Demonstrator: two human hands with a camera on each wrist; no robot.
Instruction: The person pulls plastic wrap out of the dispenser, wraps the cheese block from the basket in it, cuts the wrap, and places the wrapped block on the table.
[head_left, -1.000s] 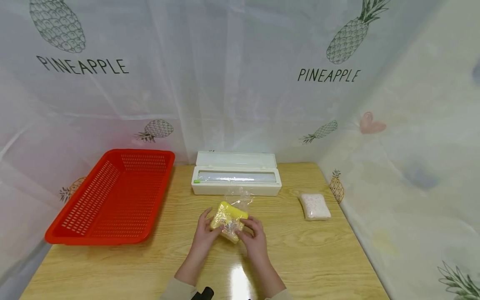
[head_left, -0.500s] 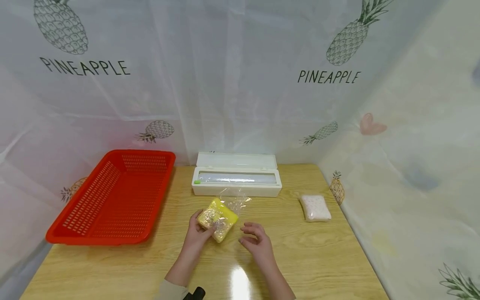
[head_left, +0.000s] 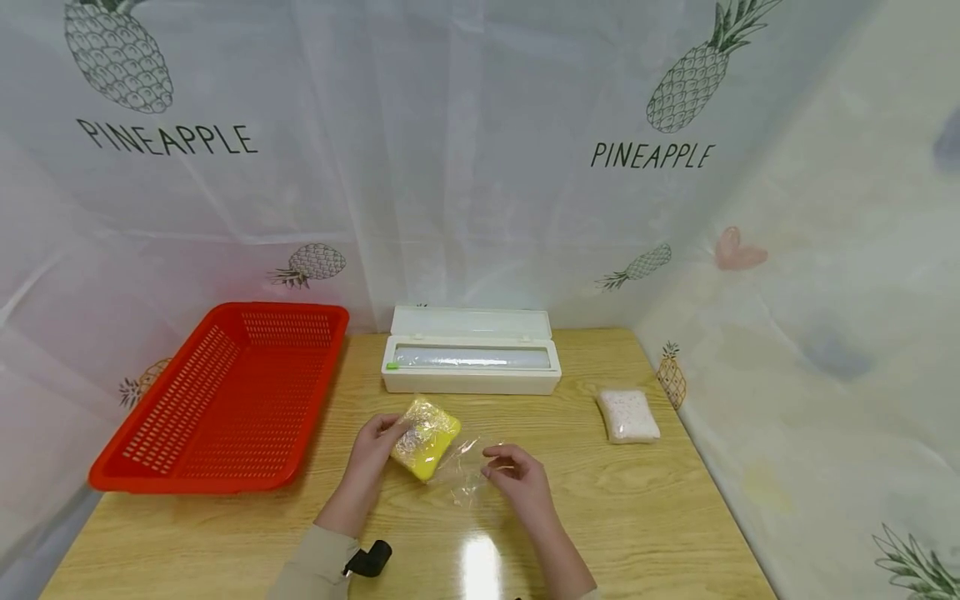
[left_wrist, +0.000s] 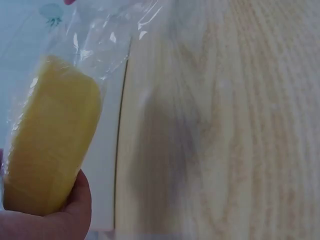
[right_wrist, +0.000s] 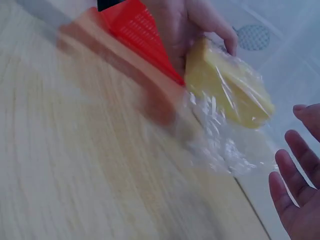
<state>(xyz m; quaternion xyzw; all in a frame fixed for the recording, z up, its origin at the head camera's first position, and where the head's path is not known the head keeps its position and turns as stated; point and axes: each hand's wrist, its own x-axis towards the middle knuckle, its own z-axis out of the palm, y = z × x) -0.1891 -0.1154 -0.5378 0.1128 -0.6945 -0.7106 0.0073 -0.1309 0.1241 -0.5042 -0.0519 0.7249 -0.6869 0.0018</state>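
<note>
A yellow, squarish block (head_left: 435,443) is wrapped in clear cling film, and a loose flap of the film (head_left: 467,477) hangs off its right side. My left hand (head_left: 369,450) grips the block by its left edge, thumb on top, holding it tilted above the table. In the left wrist view the yellow block (left_wrist: 55,135) shows its thick side through the film. My right hand (head_left: 522,482) is beside the flap with fingers loosely bent. In the right wrist view its fingers (right_wrist: 295,177) are spread and hold nothing, close to the film's end (right_wrist: 225,150).
A white cling film dispenser (head_left: 471,382) stands at the back with its lid up and a roll inside. To the left is a red perforated basket (head_left: 217,485). A pale, speckled square pad (head_left: 630,417) lies on the wooden table (head_left: 637,517) at right.
My left hand has carried the wrapped block left and turned it, so the film flap now points toward my right hand. The right hand has let go of the block and moved right.
</note>
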